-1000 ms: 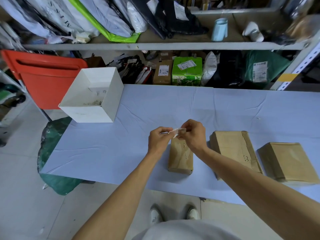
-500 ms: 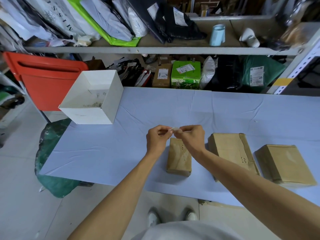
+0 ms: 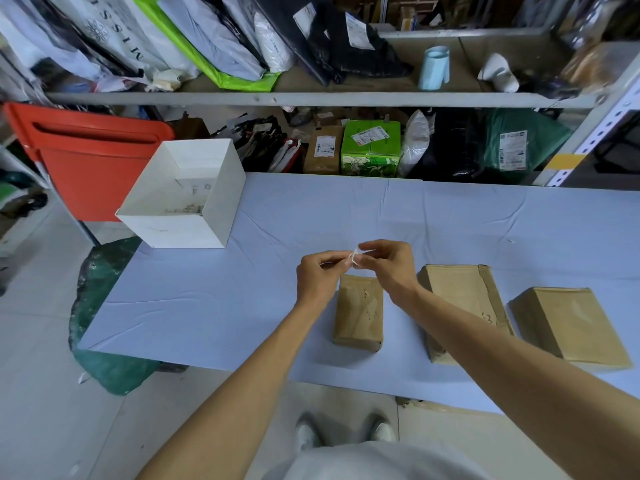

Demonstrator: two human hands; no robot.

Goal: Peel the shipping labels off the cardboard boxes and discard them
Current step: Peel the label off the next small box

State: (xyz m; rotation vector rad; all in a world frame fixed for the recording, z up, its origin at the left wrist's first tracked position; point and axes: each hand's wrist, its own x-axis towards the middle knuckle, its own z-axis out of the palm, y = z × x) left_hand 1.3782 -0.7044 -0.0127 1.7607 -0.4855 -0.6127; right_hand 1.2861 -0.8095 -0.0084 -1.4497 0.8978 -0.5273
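Starting nearest: a person is standing at the counter (image 3: 214, 306) edge, both arms reaching out over it. The small box (image 3: 358, 311) is lying flat just under the hands. Its top is looking bare brown w/ scuffed marks, and I'm not making out any label on it. Above its far end the left hand (image 3: 317, 277) and right hand (image 3: 389, 268) are sharing one little white label scrap (image 3: 354, 256). The fingers of both are curled and pinching it in the air, clear of the box.

Risks, as I'm judging it: the scrap is prob. sticky, so it may be clinging to a fingertip when one hand is letting go. A flick to free it could be sending it onto the cloth or the floor. It's thin too, so two hands pulling opposite ways could be tearing it into bits. The white bin (image 3: 227, 188) is sitting well apart at the far-left of the counter, a long carry for sthg so light.

To the right, the middle box (image 3: 460, 299) and the end box (image 3: 568, 327) are lying side by side. Their tops are showing no label; the other faces I can't tell. Btwn the hands and the bin I'm seeing only wrinkled cloth, so nothing is blocking the way.

Further off, a red tub (image 3: 93, 168) is standing behind the bin and a dark green sack (image 3: 104, 358) is slumping on the floor by the counter corner. At the back the shelf (image 3: 311, 98) is holding bags and parcels, incl. a green carton (image 3: 370, 150) below it.
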